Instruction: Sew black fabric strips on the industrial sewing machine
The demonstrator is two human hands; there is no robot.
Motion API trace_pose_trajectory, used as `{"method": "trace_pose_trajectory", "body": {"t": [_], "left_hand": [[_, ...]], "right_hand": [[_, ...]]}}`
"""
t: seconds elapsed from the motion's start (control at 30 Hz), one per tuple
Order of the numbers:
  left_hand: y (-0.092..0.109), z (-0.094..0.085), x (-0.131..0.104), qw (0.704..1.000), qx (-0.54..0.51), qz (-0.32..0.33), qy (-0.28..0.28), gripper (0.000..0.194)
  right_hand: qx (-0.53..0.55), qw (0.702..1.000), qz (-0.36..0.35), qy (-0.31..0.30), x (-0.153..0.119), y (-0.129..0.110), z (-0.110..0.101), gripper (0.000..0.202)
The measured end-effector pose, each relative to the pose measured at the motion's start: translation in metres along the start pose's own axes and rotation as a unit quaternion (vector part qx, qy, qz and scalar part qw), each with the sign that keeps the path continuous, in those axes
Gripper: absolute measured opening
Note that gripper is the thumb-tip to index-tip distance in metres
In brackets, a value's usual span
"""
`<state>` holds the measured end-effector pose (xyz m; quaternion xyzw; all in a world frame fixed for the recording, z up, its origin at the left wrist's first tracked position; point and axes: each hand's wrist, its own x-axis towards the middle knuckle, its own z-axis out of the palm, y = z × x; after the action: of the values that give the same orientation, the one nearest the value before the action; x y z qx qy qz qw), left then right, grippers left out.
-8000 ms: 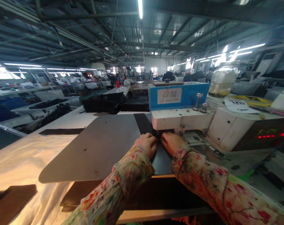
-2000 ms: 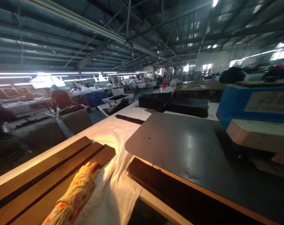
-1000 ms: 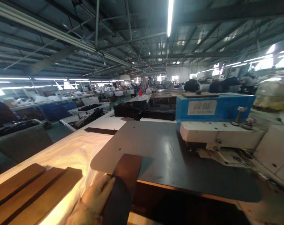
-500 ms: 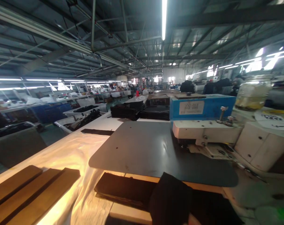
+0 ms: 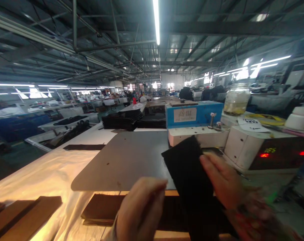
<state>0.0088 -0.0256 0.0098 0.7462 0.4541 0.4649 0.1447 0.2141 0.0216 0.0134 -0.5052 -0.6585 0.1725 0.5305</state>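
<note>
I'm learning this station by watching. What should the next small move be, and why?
Probably bring the left hand to the left edge of the black strip: only the right hand appears to hold it, by its right edge, while the left, blurred, looks close but apart from it.
</note>
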Motion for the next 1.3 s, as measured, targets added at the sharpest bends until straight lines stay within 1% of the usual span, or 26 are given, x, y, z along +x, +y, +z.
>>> {"method": "trace_pose_trajectory", "body": {"t": [0.03,0.07,0.1,0.17,0.27,0.37,0.4,0.43,0.5,0.6,0.7,0.87,0.93,1.03,1.1,1.13,1.23,1.3], "left_hand": [[-0.009,0.003,0.015,0.998,0.017,-0.017,0.055,0.021],[-0.019,0.008,0.03,0.997,0.026,-0.013,0.07,0.021],[-0.029,0.013,0.043,0.997,0.03,-0.011,0.065,0.022],[-0.047,0.024,0.066,0.999,0.029,-0.019,0.013,0.029],[-0.066,0.042,0.088,0.996,0.026,-0.04,-0.082,0.036],[-0.077,0.06,0.101,0.98,-0.03,-0.091,-0.177,0.033],[-0.08,0.066,0.103,0.972,-0.061,-0.115,-0.198,0.032],[-0.084,0.072,0.105,0.964,-0.091,-0.137,-0.207,0.03],[-0.09,0.081,0.107,0.954,-0.139,-0.172,-0.201,0.027],[-0.095,0.09,0.106,0.947,-0.184,-0.19,-0.185,0.024],[-0.094,0.092,0.104,0.944,-0.206,-0.188,-0.175,0.023],[-0.089,0.089,0.104,0.951,-0.185,-0.19,-0.156,0.022],[-0.089,0.088,0.105,0.945,-0.203,-0.205,-0.156,0.022],[-0.09,0.087,0.108,0.923,-0.252,-0.242,-0.16,0.023],[-0.091,0.086,0.11,0.908,-0.279,-0.264,-0.169,0.022],[-0.091,0.086,0.111,0.901,-0.288,-0.274,-0.175,0.022],[-0.092,0.083,0.114,0.889,-0.3,-0.285,-0.197,0.023],[-0.092,0.08,0.116,0.886,-0.301,-0.283,-0.21,0.024]], "right_hand": [[-0.002,1.0,-0.003,-0.03,0.004,0.008,0.011,0.031],[-0.003,0.998,-0.001,-0.06,0.007,0.018,0.022,0.031],[0.0,0.997,0.006,-0.081,0.009,0.028,0.032,0.032],[0.004,0.994,0.015,-0.108,0.009,0.046,0.044,0.032],[0.007,0.99,0.017,-0.142,0.009,0.057,0.047,0.03],[0.006,0.984,0.021,-0.176,0.01,0.055,0.043,0.029],[0.004,0.982,0.023,-0.185,0.012,0.054,0.042,0.029],[0.0,0.982,0.026,-0.188,0.013,0.054,0.043,0.029],[-0.012,0.983,0.031,-0.18,0.016,0.054,0.046,0.029],[-0.033,0.987,0.033,-0.156,0.02,0.056,0.052,0.034],[-0.053,0.987,0.02,-0.15,0.02,0.059,0.056,0.037],[-0.077,0.988,-0.027,-0.134,0.015,0.061,0.056,0.038],[-0.089,0.987,-0.063,-0.121,0.012,0.062,0.057,0.036],[-0.127,0.976,-0.136,-0.109,0.01,0.063,0.058,0.035],[-0.188,0.96,-0.173,-0.115,0.009,0.062,0.059,0.036],[-0.228,0.947,-0.191,-0.119,0.008,0.062,0.059,0.037],[-0.349,0.897,-0.246,-0.115,0.008,0.062,0.06,0.041],[-0.399,0.87,-0.271,-0.098,0.008,0.061,0.061,0.043]]}}
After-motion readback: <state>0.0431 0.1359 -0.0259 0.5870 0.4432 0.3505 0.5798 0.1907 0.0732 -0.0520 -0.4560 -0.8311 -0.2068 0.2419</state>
